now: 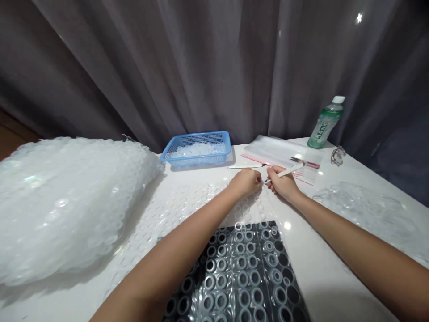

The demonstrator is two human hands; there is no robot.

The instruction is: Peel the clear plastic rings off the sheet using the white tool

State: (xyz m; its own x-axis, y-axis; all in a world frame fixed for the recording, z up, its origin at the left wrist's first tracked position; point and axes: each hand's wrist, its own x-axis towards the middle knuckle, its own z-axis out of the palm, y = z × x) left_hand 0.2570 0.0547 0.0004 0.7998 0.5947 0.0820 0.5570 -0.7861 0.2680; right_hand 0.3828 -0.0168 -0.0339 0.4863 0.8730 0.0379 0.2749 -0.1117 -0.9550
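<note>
My right hand (281, 183) is closed around a slim white pen-like tool (291, 170), its dark narrow tip pointing left, close to my left fingers. My left hand (247, 181) rests at the far end of a clear plastic sheet of rings (181, 199), fingers curled in a pinch; what they hold is hidden. The sheet runs toward me over a black board (248, 243), where rows of translucent rings show against the dark surface. Just beyond my hands lies another thin white tool (246, 167) with a dark tip.
A large bulging bag of clear rings (70, 201) fills the left. At the back stand a blue basket (196, 159) of small clear pieces and a green-labelled bottle (325, 125). Clear bags (278, 150), pink-handled scissors (311, 164), glasses (338, 155) and crumpled plastic (365, 208) lie right.
</note>
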